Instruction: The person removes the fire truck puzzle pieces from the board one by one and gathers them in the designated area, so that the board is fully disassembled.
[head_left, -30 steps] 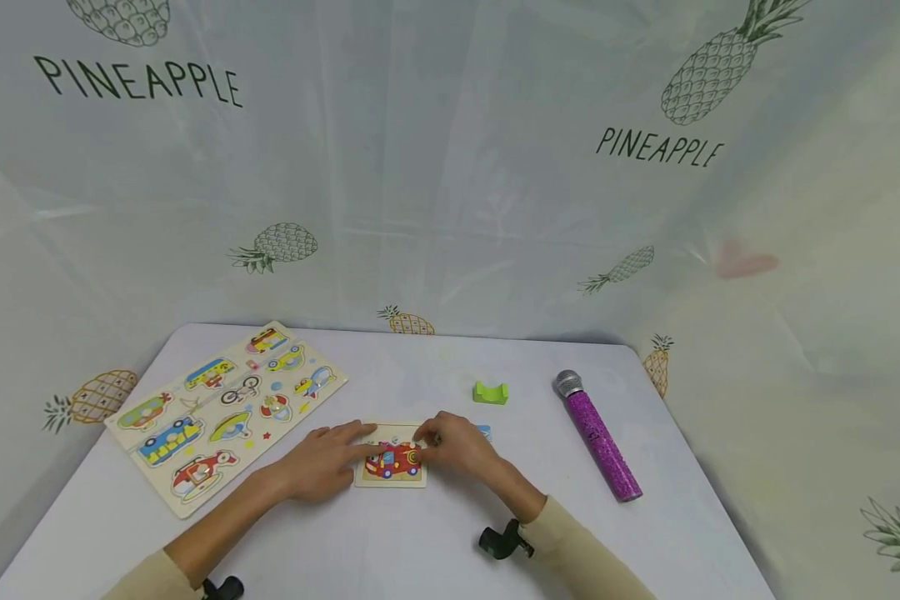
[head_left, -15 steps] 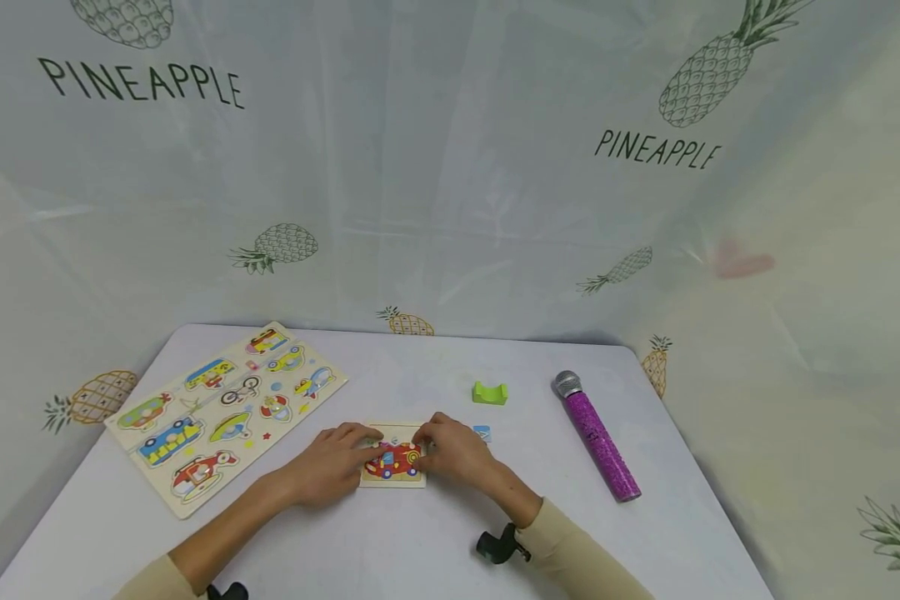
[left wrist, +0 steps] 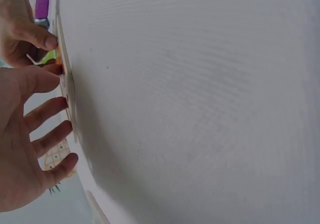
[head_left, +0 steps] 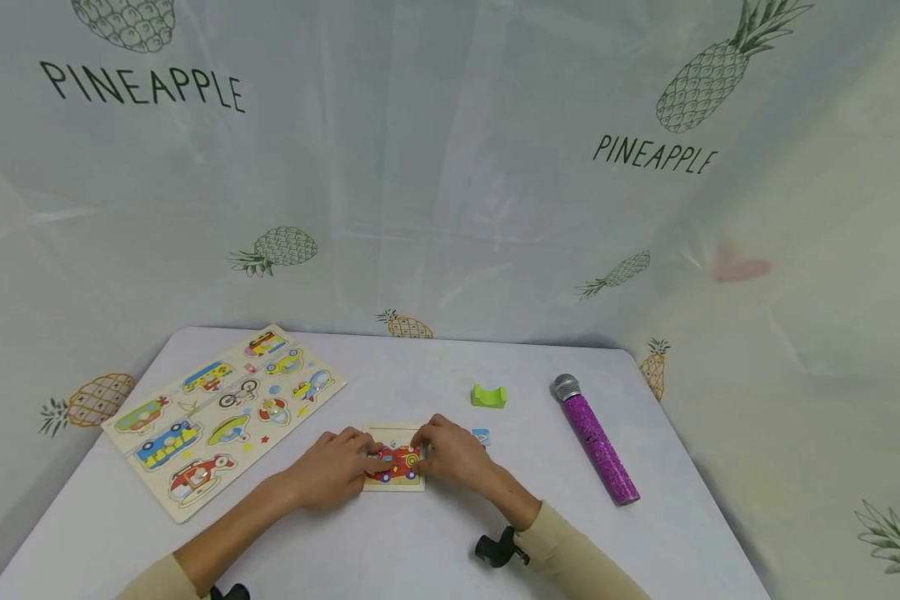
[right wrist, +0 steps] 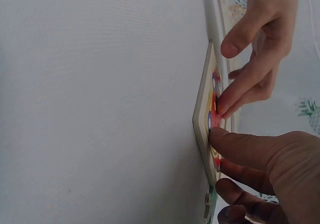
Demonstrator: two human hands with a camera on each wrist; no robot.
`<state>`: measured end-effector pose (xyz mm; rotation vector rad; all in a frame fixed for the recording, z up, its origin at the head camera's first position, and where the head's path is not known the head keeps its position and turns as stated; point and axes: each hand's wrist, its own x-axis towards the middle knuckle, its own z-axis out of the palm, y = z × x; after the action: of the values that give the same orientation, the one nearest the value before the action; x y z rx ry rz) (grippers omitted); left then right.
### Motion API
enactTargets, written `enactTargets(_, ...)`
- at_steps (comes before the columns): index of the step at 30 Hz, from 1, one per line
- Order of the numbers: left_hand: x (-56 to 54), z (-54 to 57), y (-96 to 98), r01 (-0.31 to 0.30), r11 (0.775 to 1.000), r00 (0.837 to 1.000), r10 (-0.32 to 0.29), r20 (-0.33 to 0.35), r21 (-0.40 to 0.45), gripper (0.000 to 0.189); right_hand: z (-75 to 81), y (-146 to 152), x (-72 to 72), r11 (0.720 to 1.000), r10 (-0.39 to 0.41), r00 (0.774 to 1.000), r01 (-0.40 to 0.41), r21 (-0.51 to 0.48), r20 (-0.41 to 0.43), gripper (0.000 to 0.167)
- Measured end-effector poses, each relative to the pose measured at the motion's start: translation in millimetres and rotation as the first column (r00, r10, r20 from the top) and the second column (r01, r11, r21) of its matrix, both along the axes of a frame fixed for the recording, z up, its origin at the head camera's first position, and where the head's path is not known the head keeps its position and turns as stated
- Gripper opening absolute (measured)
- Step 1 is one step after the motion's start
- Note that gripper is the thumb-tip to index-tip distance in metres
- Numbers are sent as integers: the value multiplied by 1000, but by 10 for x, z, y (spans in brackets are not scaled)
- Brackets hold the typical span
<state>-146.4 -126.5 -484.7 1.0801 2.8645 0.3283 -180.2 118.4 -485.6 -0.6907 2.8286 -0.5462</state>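
Observation:
A small wooden puzzle (head_left: 394, 487) with a red fire engine picture (head_left: 399, 467) lies flat at the table's centre. My left hand (head_left: 332, 472) reaches in from its left, one straight finger touching the picture, the other fingers spread along the board's left side in the left wrist view. From the right, my right hand (head_left: 453, 454) pinches a puzzle piece (right wrist: 216, 154) at the picture's right end between thumb and index finger. That piece is mostly hidden by the fingers. Just behind the right hand lies a small blue piece (head_left: 482, 436), partly covered.
A large vehicle peg board (head_left: 153, 477) lies at the table's left. Behind the right hand sits a green curved block (head_left: 488, 397). A purple glitter microphone (head_left: 598, 446) lies at the right. A pineapple-print curtain (head_left: 450, 208) hangs behind the table.
The left hand has shifted slightly right, covering more of the puzzle's left side. The right hand stays at the picture's right end; other things stay put.

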Motion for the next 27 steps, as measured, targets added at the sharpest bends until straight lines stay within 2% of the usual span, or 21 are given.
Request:
enactTargets(4,6,-7,1,2,1000,1000,-2,3,-15,44,-3,2,3,1000,0,1000,0,-6,-6,32)
enactTargets(10,8,-3,4,-7,1000,1000,7,0,10,44,-25,18,0,1000,14,999,-14,-2,-35,32)
enactTargets(17,11,-11,11,-15,1000,1000,15,12,10,43,18,22,-17,997,6,999,-9,-76,-32,12)
enactTargets(20,12,-18,8,-15,1000,1000,15,14,8,43,42,21,-29,993,4,1000,-5,-117,-6,4)
enactTargets(27,29,13,8,-17,1000,1000,17,26,5,42,59,44,-42,976,15,996,5,-217,92,5)
